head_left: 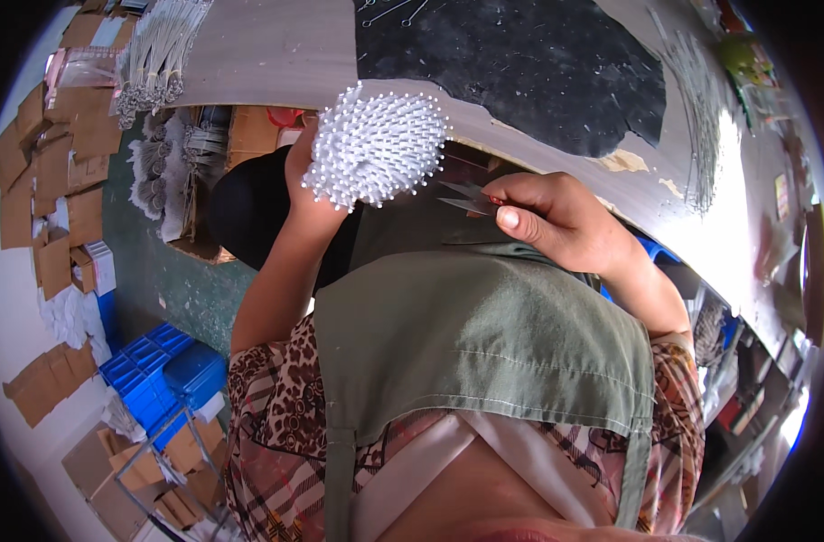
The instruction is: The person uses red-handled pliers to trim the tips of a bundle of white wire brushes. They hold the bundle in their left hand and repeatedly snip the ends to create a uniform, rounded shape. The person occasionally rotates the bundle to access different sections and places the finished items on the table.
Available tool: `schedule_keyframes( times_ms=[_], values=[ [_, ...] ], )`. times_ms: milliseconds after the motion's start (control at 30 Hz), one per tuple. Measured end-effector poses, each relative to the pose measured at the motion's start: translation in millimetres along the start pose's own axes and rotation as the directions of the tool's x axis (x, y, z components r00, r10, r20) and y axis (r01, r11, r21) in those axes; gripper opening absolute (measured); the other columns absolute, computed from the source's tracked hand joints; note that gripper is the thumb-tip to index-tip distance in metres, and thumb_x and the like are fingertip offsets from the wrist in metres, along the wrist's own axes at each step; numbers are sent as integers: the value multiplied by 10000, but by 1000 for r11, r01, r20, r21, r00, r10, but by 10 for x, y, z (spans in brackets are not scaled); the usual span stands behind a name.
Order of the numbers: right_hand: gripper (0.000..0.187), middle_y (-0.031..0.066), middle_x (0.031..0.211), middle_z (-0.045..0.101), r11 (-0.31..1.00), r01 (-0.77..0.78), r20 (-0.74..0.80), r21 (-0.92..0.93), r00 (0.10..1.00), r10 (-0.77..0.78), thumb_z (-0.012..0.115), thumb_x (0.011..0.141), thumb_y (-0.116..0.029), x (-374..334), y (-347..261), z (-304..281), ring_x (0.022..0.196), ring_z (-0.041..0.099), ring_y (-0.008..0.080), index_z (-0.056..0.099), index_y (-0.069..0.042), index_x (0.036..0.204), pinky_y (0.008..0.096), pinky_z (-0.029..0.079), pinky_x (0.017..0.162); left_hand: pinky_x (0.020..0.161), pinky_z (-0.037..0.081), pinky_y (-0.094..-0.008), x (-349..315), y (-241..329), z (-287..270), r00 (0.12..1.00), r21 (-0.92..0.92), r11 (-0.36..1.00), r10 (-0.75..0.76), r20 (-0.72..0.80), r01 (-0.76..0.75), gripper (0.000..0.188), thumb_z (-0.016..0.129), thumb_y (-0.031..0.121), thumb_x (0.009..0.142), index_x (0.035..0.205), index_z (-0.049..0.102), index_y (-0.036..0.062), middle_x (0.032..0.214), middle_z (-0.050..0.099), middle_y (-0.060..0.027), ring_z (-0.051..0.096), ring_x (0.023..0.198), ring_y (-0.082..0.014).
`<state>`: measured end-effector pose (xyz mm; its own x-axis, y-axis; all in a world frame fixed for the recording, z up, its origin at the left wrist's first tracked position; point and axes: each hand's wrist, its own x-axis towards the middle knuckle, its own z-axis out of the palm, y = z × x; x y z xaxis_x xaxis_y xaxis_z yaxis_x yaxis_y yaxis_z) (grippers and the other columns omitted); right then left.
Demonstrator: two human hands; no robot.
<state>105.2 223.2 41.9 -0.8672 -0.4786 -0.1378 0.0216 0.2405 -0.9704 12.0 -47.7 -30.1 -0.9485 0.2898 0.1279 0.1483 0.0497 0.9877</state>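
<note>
A thick bundle of thin white-tipped rods (376, 149) faces up with its many ends fanned into a dome. My left hand (302, 185) is closed around it from the left; most of its fingers are hidden behind the bundle. To the right, my right hand (561, 221) grips a small pair of scissors (469, 191) with a bit of red at the handle. Their two pointed blades are spread apart and aim left, a short way from the bundle's lower right side, not touching it.
Ahead lies a grey worktable (276, 54) with a torn black mat (520, 72). Bundles of thin wire pieces (163, 50) rest at its far left, loose wires (697, 126) at the right. Blue crates (154, 370) and cardboard pieces (78, 135) stand at my left.
</note>
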Motion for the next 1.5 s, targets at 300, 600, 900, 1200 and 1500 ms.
schedule_keyframes(
  times_ms=[300, 600, 900, 1200, 1500],
  values=[
    [543, -48, 577, 372, 822, -252, 180, 511, 966, 184, 384, 965, -479, 4, -11, 52, 486, 316, 30, 608, 8, 1052, 179, 247, 453, 796, 483, -306, -26, 255, 162, 968, 48, 986, 166, -187, -160, 369, 757, 90, 709, 1024, 598, -18, 944, 661, -112, 635, 863, -187],
    [592, -56, 562, 332, 536, -329, 259, 777, 944, 205, 360, 959, -510, 69, 59, 139, 430, 223, 15, 568, 42, 1016, 165, 194, 380, 763, 495, -314, 8, 260, 276, 948, -241, 959, 69, -312, -149, 395, 771, 113, 698, 1020, 599, -37, 941, 670, -124, 649, 834, -207],
    [578, -57, 565, 323, 533, -188, 146, 825, 982, 120, 315, 969, -509, 94, 136, 269, 430, 225, 34, 558, 12, 1022, 189, 210, 396, 749, 486, -298, 25, 140, 272, 943, -243, 956, 82, -322, -166, 388, 756, 127, 713, 1022, 594, -43, 915, 666, -101, 640, 827, -190],
    [614, -51, 553, 333, 636, -53, 38, 770, 999, 37, 335, 954, -534, 90, 105, 178, 433, 240, 34, 549, 38, 1009, 197, 197, 405, 762, 497, -295, 1, 180, 274, 943, -205, 951, 169, -286, -232, 281, 648, 83, 808, 1036, 580, -66, 956, 650, -113, 634, 862, -175],
    [604, -56, 561, 318, 496, -205, 188, 844, 979, 86, 299, 964, -530, 123, 141, 243, 438, 236, 33, 536, 24, 1005, 188, 204, 391, 799, 508, -320, -26, 163, 314, 957, -466, 866, 49, -285, -183, 321, 613, 64, 831, 1101, 537, -92, 1023, 635, -145, 635, 905, -204]
  ],
)
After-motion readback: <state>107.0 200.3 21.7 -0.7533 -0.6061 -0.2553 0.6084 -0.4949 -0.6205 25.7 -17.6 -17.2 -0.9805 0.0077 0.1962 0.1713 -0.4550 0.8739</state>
